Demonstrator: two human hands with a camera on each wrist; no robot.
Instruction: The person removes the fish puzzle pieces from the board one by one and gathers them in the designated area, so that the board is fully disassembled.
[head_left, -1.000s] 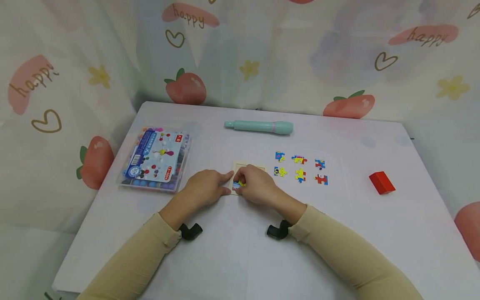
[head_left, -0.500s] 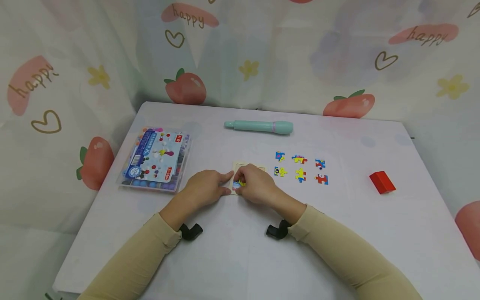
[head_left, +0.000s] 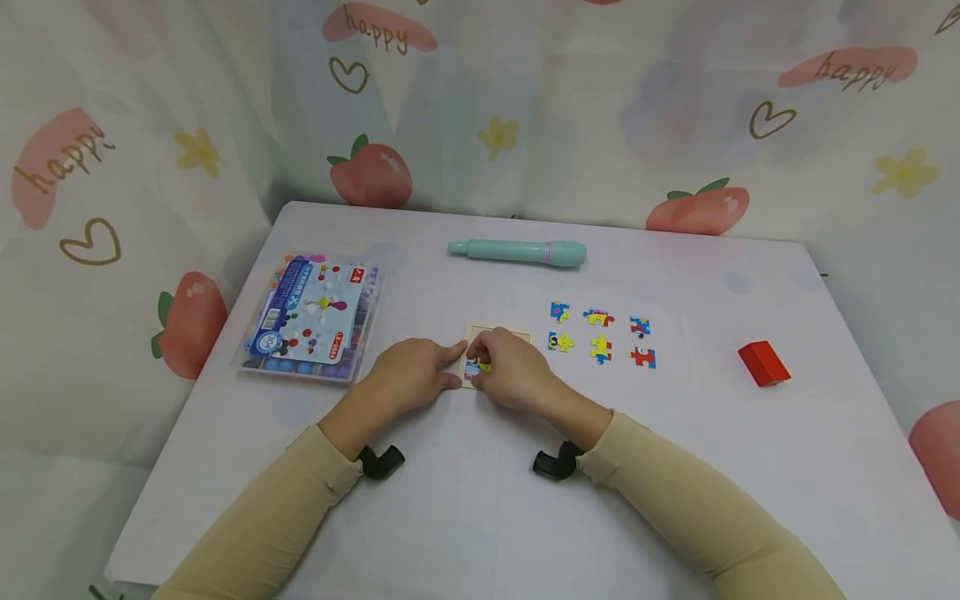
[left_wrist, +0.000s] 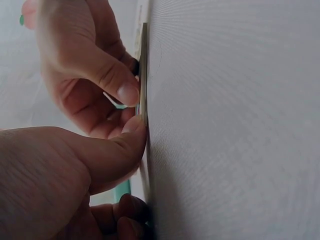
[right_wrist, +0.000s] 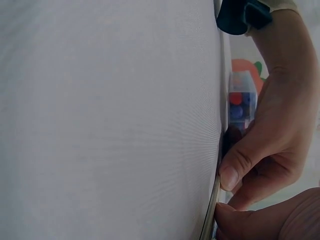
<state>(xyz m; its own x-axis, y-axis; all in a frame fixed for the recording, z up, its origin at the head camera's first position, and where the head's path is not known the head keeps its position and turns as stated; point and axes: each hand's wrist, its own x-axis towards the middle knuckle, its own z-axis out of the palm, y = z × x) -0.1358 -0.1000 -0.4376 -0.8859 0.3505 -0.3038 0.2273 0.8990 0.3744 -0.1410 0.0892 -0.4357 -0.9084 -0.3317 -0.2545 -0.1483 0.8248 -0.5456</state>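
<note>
A small pale wooden puzzle tray (head_left: pixel 476 328) lies flat on the table between both hands. My left hand (head_left: pixel 408 375) holds its left edge, thumb at the near corner and index finger farther up. Over the tray, my right hand (head_left: pixel 517 371) has curled fingers, with thumb and index fingertip around a colourful puzzle piece (head_left: pixel 472 367) in the tray's left part; the hand covers much of the tray. Seen edge-on in the left wrist view, the tray (left_wrist: pixel 144 65) has both thumbs at its side. Several loose jigsaw pieces (head_left: pixel 600 348) lie in two rows to the right.
At the left sits a clear plastic box (head_left: pixel 311 321) of coloured balls with a printed label. A mint-green tube-shaped thing (head_left: pixel 517 252) lies toward the back. Far right is a red block (head_left: pixel 763 364). A patterned curtain (head_left: pixel 570 108) hangs behind the table.
</note>
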